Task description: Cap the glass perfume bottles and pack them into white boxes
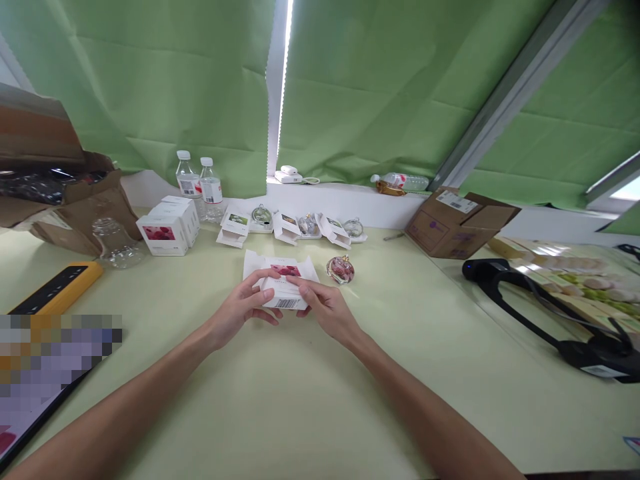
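Observation:
My left hand and my right hand both grip a small white carton with a barcode on its near side, held just above the pale green table. Under and behind it lies an opened white box flap with a red flower picture. A round glass bottle with red contents stands just right of the box, close to my right hand.
Along the back stand white boxes, two water bottles, a clear jar, and several opened small boxes with glass bottles. A cardboard box sits at the right, black headgear further right, a yellow-edged device at the left.

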Demonstrator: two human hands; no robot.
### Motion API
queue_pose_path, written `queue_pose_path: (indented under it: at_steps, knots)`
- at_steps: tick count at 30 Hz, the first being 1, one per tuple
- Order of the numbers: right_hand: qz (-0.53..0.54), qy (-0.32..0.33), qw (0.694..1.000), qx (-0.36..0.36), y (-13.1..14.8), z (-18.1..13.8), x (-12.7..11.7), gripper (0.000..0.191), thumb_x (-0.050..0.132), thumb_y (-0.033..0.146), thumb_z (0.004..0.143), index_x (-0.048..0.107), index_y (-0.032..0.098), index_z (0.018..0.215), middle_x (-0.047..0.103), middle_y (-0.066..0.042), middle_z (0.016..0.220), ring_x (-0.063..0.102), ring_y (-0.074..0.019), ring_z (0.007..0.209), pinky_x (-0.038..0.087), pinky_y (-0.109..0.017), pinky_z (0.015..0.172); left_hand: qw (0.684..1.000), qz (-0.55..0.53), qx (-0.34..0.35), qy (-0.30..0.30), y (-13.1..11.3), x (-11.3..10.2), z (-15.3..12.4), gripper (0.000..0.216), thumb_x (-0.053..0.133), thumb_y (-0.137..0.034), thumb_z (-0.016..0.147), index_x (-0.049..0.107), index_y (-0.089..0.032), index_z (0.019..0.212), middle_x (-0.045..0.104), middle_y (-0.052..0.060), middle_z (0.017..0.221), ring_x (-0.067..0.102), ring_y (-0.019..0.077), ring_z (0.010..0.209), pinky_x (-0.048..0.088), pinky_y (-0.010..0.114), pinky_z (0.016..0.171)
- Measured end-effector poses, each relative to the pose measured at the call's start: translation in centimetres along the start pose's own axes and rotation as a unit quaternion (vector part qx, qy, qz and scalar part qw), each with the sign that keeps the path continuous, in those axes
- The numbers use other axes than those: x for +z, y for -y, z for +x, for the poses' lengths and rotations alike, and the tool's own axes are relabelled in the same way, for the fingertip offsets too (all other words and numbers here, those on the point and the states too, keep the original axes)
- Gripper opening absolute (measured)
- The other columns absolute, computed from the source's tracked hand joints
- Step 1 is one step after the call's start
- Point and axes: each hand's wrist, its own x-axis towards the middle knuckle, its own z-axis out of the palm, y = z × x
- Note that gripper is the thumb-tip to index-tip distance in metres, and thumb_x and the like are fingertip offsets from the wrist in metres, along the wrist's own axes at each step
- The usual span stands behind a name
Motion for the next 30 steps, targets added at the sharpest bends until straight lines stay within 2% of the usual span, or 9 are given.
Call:
queue_pose_path:
  at_steps: [8,15,20,24,30]
  knots:
    - [-0.017,0.007,1.0,-0.012,-0.14,0.04,-0.13,0.044,0.052,0.049,0.089,0.063,0.024,0.124,0.069,-0.002,0.09,0.06,-0.0101,0.061,0.058,-0.026,0.059,0.999,-0.022,-0.002,0.036,0.24,-0.18,0.09,0.037,0.047,-0.044,0.091,0.047,-0.027,0.124,0.065,0.009,0.104,0.065,0.0215,0.083,0.051,0.042,0.08]
    - [-0.006,0.001,1.0,-0.013,-0.56,0.11,-0.15,0.042,0.061,0.046,0.084,0.064,0.026,0.121,0.07,-0.002,0.098,0.061,-0.0117,0.068,0.06,-0.027,0.06,0.999,-0.031,0.006,0.028,0.65,-0.32,0.2,0.037,0.051,-0.042,0.09,0.048,-0.027,0.124,0.064,0.008,0.105,0.064,0.0212,0.082,0.052,0.041,0.078]
    - [-0.029,-0.01,0.999,-0.02,-0.22,0.05,-0.11,0.04,0.059,0.045,0.086,0.065,0.026,0.121,0.069,-0.003,0.102,0.059,-0.0105,0.065,0.06,-0.027,0.06,0.999,-0.022,0.007,0.023,0.53,-0.33,0.17,0.039,0.054,-0.039,0.089,0.047,-0.027,0.126,0.062,0.007,0.1,0.064,0.0206,0.081,0.053,0.042,0.08]
    - [-0.047,-0.018,0.998,-0.031,-0.15,-0.01,-0.2,0.04,0.057,0.045,0.087,0.064,0.025,0.121,0.07,-0.003,0.098,0.06,-0.0097,0.058,0.058,-0.027,0.058,1.0,-0.016,0.008,0.018,0.35,-0.32,0.09,0.039,0.056,-0.037,0.088,0.047,-0.029,0.125,0.06,0.006,0.098,0.063,0.02,0.081,0.053,0.042,0.08]
    - [-0.085,-0.021,0.995,-0.045,-0.33,-0.02,-0.34,0.044,0.063,0.045,0.083,0.063,0.025,0.123,0.071,-0.003,0.097,0.064,-0.0118,0.06,0.055,-0.025,0.057,1.0,0.001,0.01,0.013,0.3,-0.22,0.05,0.042,0.058,-0.037,0.087,0.047,-0.029,0.127,0.06,0.005,0.096,0.063,0.02,0.082,0.053,0.044,0.082]
